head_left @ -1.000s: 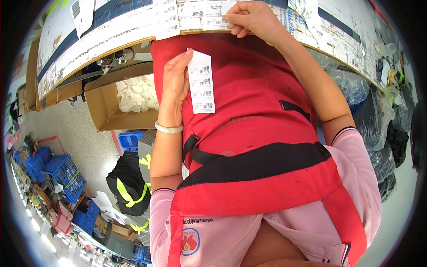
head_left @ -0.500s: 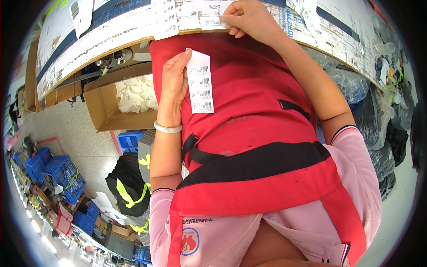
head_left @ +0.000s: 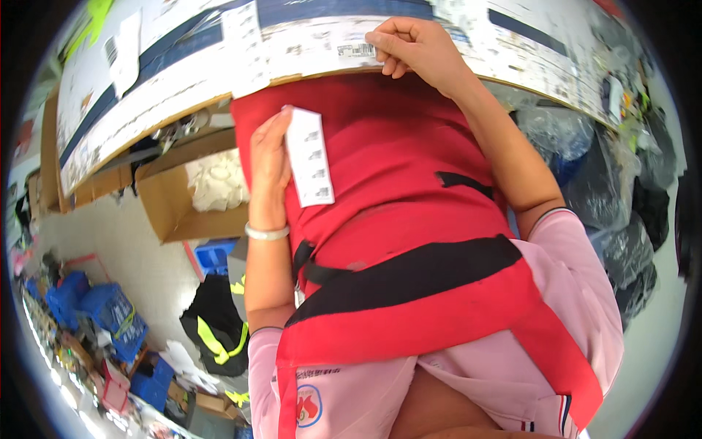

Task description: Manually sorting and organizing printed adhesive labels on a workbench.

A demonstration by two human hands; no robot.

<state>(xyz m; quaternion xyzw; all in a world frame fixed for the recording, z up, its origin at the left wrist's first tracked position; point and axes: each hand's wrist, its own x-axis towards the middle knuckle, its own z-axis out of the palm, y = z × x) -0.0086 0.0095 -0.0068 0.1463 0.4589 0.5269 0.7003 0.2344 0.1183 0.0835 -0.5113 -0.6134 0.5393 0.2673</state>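
My left hand (head_left: 272, 150) pinches a white strip of barcode labels (head_left: 310, 161) between thumb and fingers, in front of my red apron (head_left: 395, 168). Several printed labels run down the strip, which hangs slightly tilted. Over the table's near edge, my right hand (head_left: 417, 51) is closed, thumb against the curled fingers. Its fingertips meet the right end of a small barcode label (head_left: 355, 50) at the table surface. Whether that label is stuck down or lifted I cannot tell.
On the worn white table (head_left: 307, 51) lie another label strip (head_left: 245, 47) and a white paper piece (head_left: 126, 55). Below at left stands a cardboard box (head_left: 164, 205) with cream-coloured pieces (head_left: 219, 181). Clear plastic bags (head_left: 556, 135) fill the right side; blue crates (head_left: 113, 314) stand far left.
The whole view has shifted, so the table edge sits lower. My left hand with the label strip appears lower and further left. My right hand stays beside the small label.
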